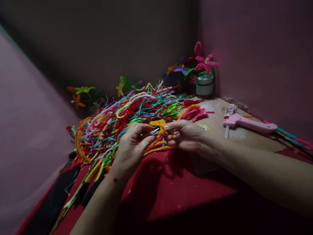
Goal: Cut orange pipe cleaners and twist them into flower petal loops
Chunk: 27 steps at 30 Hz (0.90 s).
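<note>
A bundle of orange stems [158, 124] is held just above the middle of the frame, over a red cloth [183, 192] spread on the table [217, 122]. The left hand [133, 143] is curled nearly closed, its fingertips pinched on the bundle from the left. The right hand [186, 134] is closed on the same bundle from the right, thumb against forefinger. A small silvery piece [155, 131] shows between the two hands; what it is cannot be told. The top of the bundle is bent into a small loop, while its lower ends trail loose toward the cloth.

The shaping seems to be at an early stage: one loop is formed and the rest of the bundle is unshaped. Behind the hands a large pile [127, 111] of mixed-colour stems lies unused. Finished flowers stand along the back, among them a pink flower [204, 62] at upper right and a green flower [84, 89] at the left, so several pieces seem already done. A pink glue gun [246, 123] lies untouched at the right, well apart from both hands.
</note>
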Tool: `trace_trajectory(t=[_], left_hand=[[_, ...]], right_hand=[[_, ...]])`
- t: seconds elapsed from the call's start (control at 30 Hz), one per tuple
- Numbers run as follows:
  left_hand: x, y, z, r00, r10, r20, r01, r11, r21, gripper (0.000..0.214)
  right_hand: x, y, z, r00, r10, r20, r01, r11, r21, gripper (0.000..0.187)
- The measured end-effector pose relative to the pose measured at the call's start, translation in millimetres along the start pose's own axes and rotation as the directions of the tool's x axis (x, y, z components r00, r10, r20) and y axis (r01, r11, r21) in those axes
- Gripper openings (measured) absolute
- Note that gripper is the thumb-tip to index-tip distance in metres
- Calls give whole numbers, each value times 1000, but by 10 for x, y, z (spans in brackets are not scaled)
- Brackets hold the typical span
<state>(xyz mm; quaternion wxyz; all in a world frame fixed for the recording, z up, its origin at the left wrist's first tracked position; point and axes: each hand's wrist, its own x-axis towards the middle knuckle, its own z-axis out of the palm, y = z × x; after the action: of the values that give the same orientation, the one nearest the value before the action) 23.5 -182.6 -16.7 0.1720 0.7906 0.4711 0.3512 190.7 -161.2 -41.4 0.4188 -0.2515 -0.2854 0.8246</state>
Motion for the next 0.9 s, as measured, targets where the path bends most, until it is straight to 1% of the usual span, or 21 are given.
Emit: trace_trajectory(t=[0.03, 0.07, 0.1, 0.13, 0.17, 0.23, 0.27, 0.3, 0.37, 0.43, 0.47, 0.53, 0.6, 0.63, 0.7, 0.73, 0.77, 0.8, 0.83, 0.87, 0.9], left_hand=[[8, -11, 38, 991, -73, 111, 89, 986, -144, 17], [13, -17, 79, 972, -129, 197, 178, 950, -257, 17], [15, -18, 119, 956, -167, 242, 243, 912, -332, 17], [14, -15, 154, 946, -196, 257, 284, 883, -374, 17], [10, -8, 181, 945, -215, 247, 300, 871, -389, 16], [3, 14, 208, 955, -214, 205, 278, 885, -373, 16], [2, 26, 207, 958, -201, 203, 263, 899, -350, 16], [3, 36, 199, 957, -186, 224, 253, 912, -323, 17], [14, 53, 164, 933, -161, 322, 253, 930, -267, 17], [32, 57, 120, 893, -151, 424, 268, 935, -232, 18], [41, 54, 100, 879, -144, 455, 271, 935, -228, 19], [52, 37, 75, 864, -121, 490, 259, 940, -225, 21], [45, 6, 85, 860, -92, 502, 208, 962, -179, 22], [33, -14, 106, 868, -77, 490, 154, 981, -118, 21], [-8, -56, 172, 910, -41, 413, -3, 994, 106, 17], [-34, -76, 211, 928, -11, 371, -90, 963, 255, 17], [-61, -93, 248, 938, 20, 346, -167, 902, 399, 20], [-85, -104, 278, 932, 43, 360, -232, 834, 500, 23], [-106, -110, 298, 920, 56, 388, -284, 778, 561, 25], [-121, -110, 302, 905, 61, 422, -323, 744, 585, 26], [-130, -103, 290, 886, 68, 458, -354, 737, 576, 25]], right_hand=[[-4, -3, 2, 1000, 11, 9, -12, 1000, 10, 8], [-9, -2, 5, 1000, 21, 4, -22, 1000, 9, 9], [-14, 1, 10, 999, 33, -15, -33, 999, 0, 10], [-18, 6, 15, 998, 41, -44, -42, 999, -12, 11], [-21, 13, 20, 996, 42, -81, -45, 999, -30, 12], [-19, 28, 24, 989, 9, -145, -21, 997, -80, 12], [-15, 36, 23, 987, -16, -161, -1, 994, -106, 11], [-8, 43, 21, 985, -39, -168, 18, 992, -126, 11], [6, 54, 15, 984, -58, -168, 34, 989, -143, 11], [16, 61, 13, 984, -52, -173, 29, 990, -135, 13], [18, 64, 14, 983, -49, -178, 26, 991, -128, 14], [18, 70, 22, 982, -26, -185, 6, 994, -107, 15], [14, 74, 29, 982, 1, -187, -19, 995, -96, 15], [13, 74, 31, 982, 2, -189, -22, 995, -100, 16], [12, 67, 28, 978, -34, -205, 8, 992, -122, 16], [14, 60, 23, 976, -54, -210, 27, 991, -127, 16], [17, 51, 18, 976, -62, -210, 37, 992, -122, 16], [21, 42, 11, 976, -59, -209, 37, 994, -107, 16], [26, 34, 5, 977, -51, -208, 33, 995, -89, 15], [32, 27, -1, 977, -43, -209, 28, 997, -74, 14], [38, 23, -6, 977, -41, -211, 28, 998, -62, 13]])
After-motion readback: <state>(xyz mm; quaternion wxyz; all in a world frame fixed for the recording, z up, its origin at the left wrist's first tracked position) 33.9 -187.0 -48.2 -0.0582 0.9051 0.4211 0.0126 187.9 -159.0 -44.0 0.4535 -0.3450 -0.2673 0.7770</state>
